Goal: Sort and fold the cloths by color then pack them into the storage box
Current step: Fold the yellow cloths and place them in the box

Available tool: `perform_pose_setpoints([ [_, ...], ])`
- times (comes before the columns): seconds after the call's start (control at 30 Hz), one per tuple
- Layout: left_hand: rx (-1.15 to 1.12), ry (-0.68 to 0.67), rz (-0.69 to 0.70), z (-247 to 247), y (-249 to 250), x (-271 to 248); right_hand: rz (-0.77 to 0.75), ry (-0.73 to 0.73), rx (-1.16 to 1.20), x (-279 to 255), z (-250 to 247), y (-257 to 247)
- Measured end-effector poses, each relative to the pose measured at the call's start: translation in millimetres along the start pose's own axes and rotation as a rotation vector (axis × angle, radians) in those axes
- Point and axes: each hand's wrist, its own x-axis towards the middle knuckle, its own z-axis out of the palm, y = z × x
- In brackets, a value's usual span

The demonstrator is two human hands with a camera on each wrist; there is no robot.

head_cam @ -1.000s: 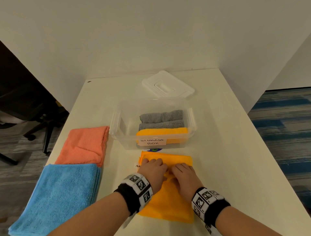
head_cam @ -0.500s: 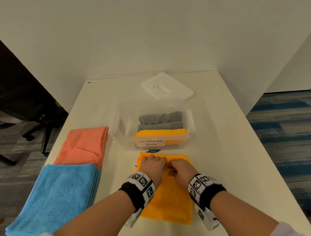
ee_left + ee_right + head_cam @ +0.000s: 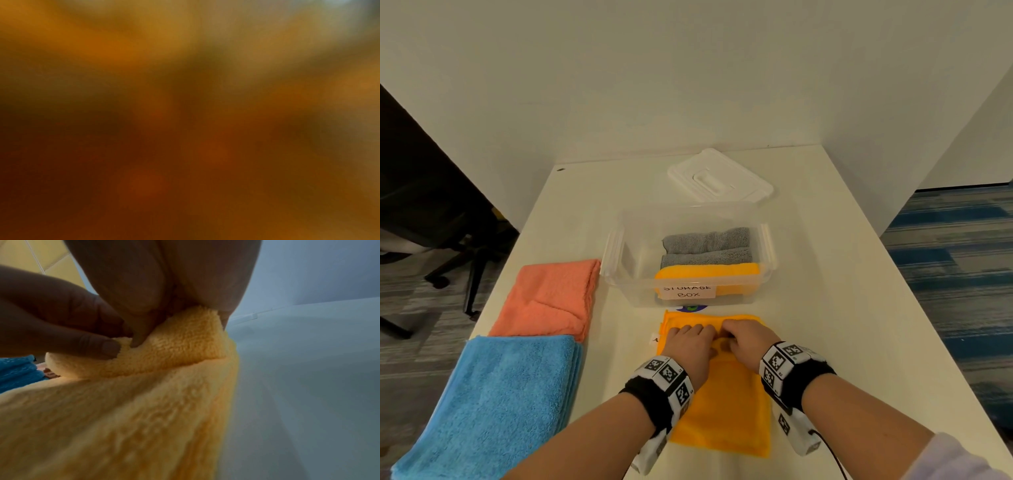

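The white desk (image 3: 825, 308) carries a fuzzy orange microfibre cloth (image 3: 722, 411). Beyond the grip stands the clear plastic storage box (image 3: 619, 267). Left hand (image 3: 690, 346) and right hand (image 3: 748, 339) each curl their grip around the cloth's rolled far edge.

The folded orange-yellow cloth (image 3: 164, 402) is soft and fuzzy, with tiny loops. The flat blue towel (image 3: 493, 404) and the salmon-pink towel (image 3: 551, 298) look rough and fluffy. The see-through plastic storage box (image 3: 770, 253) is smooth and shiny. Its paper label (image 3: 688, 291) looks matt. The white table (image 3: 842, 308) is smooth.
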Motion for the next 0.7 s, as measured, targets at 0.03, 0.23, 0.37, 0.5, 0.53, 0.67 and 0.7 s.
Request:
perform_pose_setpoints([
  [0.03,0.012,0.005,0.017,-1.3,-0.4,-1.3,0.005,-0.005,-0.011,0.3,-0.5,-0.8],
  [0.23,0.21,-0.073,0.057,-2.0,4.0,-3.0,-0.077,0.015,-0.136,-10.5,1.1,-4.3],
  [0.37,0.27,-0.056,0.122,-10.1,9.0,-4.1,-0.171,0.063,-0.238,-30.2,7.4,1.4],
  [0.5,0.28,0.031,0.189,-16.5,13.0,-22.2,-0.244,0.224,-0.289,-45.6,9.8,1.1],
  [0.53,0.263,0.077,0.211,-15.6,13.3,-28.3,-0.257,0.247,-0.314,-51.2,11.9,-0.5],
  [0.67,0.227,0.225,0.26,7.1,12.3,-50.4,-0.263,0.226,-0.351,-70.1,33.7,-3.4],
  [0.7,0.249,0.259,0.27,17.4,11.6,-54.4,-0.25,0.191,-0.339,-73.8,39.1,-4.5],
])
